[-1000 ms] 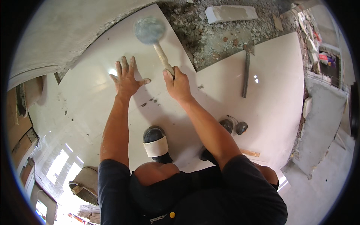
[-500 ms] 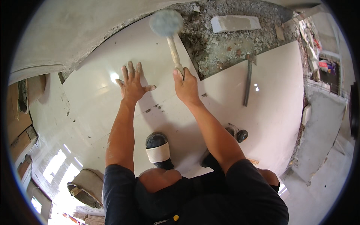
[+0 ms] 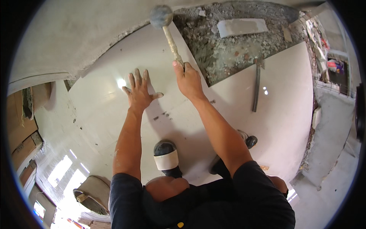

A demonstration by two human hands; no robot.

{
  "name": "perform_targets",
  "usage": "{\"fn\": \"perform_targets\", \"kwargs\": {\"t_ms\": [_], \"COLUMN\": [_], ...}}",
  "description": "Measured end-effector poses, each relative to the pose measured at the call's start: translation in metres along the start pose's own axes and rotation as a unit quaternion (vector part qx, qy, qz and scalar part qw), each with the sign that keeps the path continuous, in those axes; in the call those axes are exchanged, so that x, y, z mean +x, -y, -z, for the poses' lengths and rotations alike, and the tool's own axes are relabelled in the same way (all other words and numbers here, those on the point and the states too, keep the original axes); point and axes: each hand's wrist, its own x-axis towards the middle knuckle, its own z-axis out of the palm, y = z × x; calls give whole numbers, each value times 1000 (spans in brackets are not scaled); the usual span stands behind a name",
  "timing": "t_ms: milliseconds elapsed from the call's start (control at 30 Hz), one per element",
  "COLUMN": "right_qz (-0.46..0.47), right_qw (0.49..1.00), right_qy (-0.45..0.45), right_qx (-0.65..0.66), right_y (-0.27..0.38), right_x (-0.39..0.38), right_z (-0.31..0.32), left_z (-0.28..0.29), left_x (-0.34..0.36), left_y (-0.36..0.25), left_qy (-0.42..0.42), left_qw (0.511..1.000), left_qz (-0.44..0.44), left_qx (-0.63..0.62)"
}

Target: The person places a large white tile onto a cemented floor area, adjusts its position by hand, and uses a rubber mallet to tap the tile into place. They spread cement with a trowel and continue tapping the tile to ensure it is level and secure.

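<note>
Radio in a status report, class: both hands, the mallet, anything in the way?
Right hand gripping mallet. Left hand spread on pale tile. Dark-handled tool off to the right, clear of both hands.

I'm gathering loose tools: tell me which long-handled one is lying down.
The dark-handled tool, lying on the pale tile at right; the pale-handled mallet is gripped in the right hand.

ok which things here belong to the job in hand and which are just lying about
In use:
round grey-headed mallet, in right hand
glossy off-white tile, under left hand

Apparently lying about:
long dark-handled tool
pale oblong slab
grey-brown bucket
</note>
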Motion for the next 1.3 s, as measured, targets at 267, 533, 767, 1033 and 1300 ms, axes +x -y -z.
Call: {"fn": "perform_targets", "kwargs": {"t_ms": [267, 533, 767, 1033, 1300], "right_qz": [15, -20, -32, -50, -53], "right_qw": [1000, 999, 999, 998, 998], "right_qy": [-12, -7, 16, 42, -4], "right_qx": [6, 43, 7, 12, 15], "right_y": [-10, -46, -66, -65, -71], "right_x": [-7, -67, -118, -119, -129], "right_z": [7, 12, 14, 16, 19], "left_z": [2, -8, -15, -19, -14], "left_x": [0, 1, 3, -1, -1], "left_y": [-1, 2, 6, 8, 5], "left_qy": [26, 7, -13, -39, -25], "left_qw": [1000, 1000, 1000, 999, 999], "left_qz": [6, -2, -10, -31, -17], "left_qx": [13, 27, 14, 2, 18]}}
